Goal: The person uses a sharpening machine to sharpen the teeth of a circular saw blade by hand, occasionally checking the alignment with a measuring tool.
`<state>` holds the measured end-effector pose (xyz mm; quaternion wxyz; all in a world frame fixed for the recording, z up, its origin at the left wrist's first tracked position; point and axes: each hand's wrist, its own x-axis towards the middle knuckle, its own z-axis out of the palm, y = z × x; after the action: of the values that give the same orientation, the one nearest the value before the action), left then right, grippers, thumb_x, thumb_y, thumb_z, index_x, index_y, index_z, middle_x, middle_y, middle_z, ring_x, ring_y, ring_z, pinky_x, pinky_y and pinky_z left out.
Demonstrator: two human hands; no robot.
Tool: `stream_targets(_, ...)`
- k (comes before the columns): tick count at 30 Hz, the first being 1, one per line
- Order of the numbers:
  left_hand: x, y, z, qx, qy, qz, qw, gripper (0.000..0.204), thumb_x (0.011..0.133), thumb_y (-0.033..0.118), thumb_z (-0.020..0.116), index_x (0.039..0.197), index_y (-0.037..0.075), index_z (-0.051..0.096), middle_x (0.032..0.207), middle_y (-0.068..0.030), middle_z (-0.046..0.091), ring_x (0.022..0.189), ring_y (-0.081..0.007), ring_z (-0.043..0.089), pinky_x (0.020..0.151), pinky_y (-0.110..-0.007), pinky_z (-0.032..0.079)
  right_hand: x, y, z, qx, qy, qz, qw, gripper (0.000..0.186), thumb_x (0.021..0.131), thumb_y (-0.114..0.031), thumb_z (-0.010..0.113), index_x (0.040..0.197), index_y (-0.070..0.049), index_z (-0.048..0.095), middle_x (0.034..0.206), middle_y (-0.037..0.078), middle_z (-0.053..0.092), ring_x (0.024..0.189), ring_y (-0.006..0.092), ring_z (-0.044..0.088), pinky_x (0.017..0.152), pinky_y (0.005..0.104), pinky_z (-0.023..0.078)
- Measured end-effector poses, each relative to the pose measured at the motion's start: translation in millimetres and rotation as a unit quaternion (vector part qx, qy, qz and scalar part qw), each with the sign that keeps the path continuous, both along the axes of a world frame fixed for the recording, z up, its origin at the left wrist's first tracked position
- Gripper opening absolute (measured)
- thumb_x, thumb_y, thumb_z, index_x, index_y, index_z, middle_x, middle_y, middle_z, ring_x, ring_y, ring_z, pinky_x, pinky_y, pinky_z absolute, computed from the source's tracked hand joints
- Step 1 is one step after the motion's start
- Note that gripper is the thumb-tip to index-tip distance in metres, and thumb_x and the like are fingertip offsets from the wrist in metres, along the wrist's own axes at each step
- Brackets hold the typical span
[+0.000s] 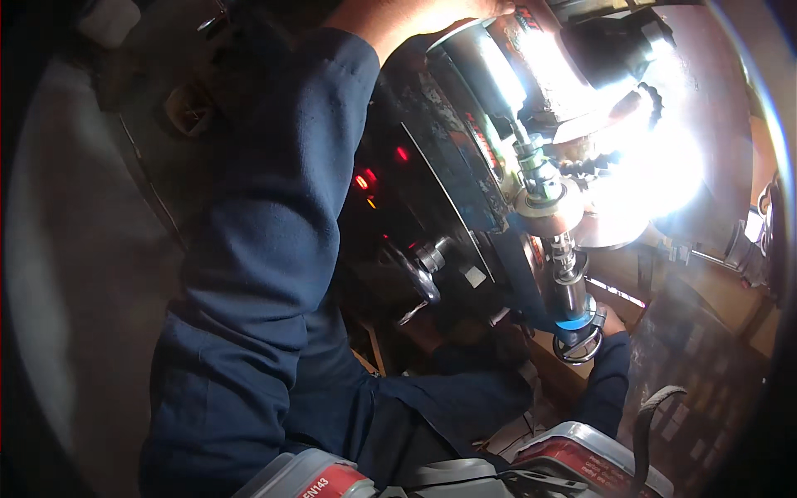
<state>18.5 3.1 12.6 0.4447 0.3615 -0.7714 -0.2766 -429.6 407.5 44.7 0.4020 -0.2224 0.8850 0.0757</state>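
My left arm reaches up the picture in a dark blue sleeve. The left hand (436,12) lies against the top of a dark machine housing (452,112); the upper edge cuts off most of its fingers, so its grip is unclear. Below the housing, a greenish metal holder (540,174) and a pale round collar (550,207) line up with a steel cylinder (570,295) that has a blue ring. At its lower end is a small metal handwheel (579,346). My right hand (613,322) is closed at this wheel's rim, partly hidden behind it.
Strong lamp glare (656,170) washes out the machine's right side, where a disc (610,231) partly shows. A black jointed hose (591,164) runs into the glare. Red lights (362,180) glow on a dark panel, above another handwheel (419,278). Respirator filters (320,477) fill the lower edge.
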Motion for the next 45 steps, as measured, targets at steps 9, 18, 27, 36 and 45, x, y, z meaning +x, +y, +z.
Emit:
stream_targets(9,-2,-6,-1,-0.002,-0.029,0.017,0.999,0.033,0.073,0.026,0.077,0.091,-0.001,0.069,0.083,-0.0206,0.069,0.080,-0.0330,0.068,0.073,-0.040,0.053,6,21,0,-0.169,0.014,-0.141,0.975,0.026,0.090,-0.021,0.054,0.090,-0.002,0.072,0.078,0.001,0.066,0.069,0.0110,0.058,0.066,0.0284,0.048)
stream_targets(18,0,-5,1,-0.011,-0.024,0.003,1.000,0.035,0.074,0.029,0.077,0.093,0.000,0.070,0.086,-0.0193,0.070,0.082,-0.0316,0.069,0.074,-0.038,0.053,147,76,-73,-0.403,0.579,0.035,0.708,0.051,0.097,-0.029,0.050,0.133,0.006,0.044,0.131,0.024,0.048,0.111,0.0353,0.055,0.089,0.0428,0.044)
stream_targets(27,4,-4,-1,-0.007,-0.018,0.005,1.000,0.034,0.075,0.026,0.076,0.095,0.000,0.070,0.086,-0.0189,0.070,0.082,-0.0310,0.069,0.074,-0.038,0.053,138,48,-53,-0.472,0.551,0.004,0.688,0.046,0.103,-0.032,0.037,0.126,0.004,0.054,0.112,0.020,0.064,0.102,0.0331,0.062,0.089,0.0403,0.047)
stream_targets(36,3,-3,-4,-0.016,0.000,0.013,1.000,0.037,0.074,0.028,0.077,0.095,-0.001,0.069,0.085,-0.0205,0.069,0.082,-0.0332,0.069,0.074,-0.039,0.053,69,55,-15,-0.351,0.277,-0.051,0.893,0.030,0.096,-0.012,0.050,0.116,0.006,0.062,0.097,0.009,0.068,0.083,0.0142,0.064,0.074,0.0285,0.052)
stream_targets(45,2,-6,-4,0.017,-0.031,0.056,0.998,0.042,0.072,0.040,0.079,0.093,0.005,0.071,0.083,-0.0186,0.069,0.083,-0.0339,0.068,0.075,-0.041,0.053,67,19,3,-0.307,0.097,-0.122,0.939,0.028,0.096,-0.019,0.053,0.094,0.002,0.070,0.082,0.004,0.068,0.073,0.0094,0.060,0.067,0.0264,0.048)
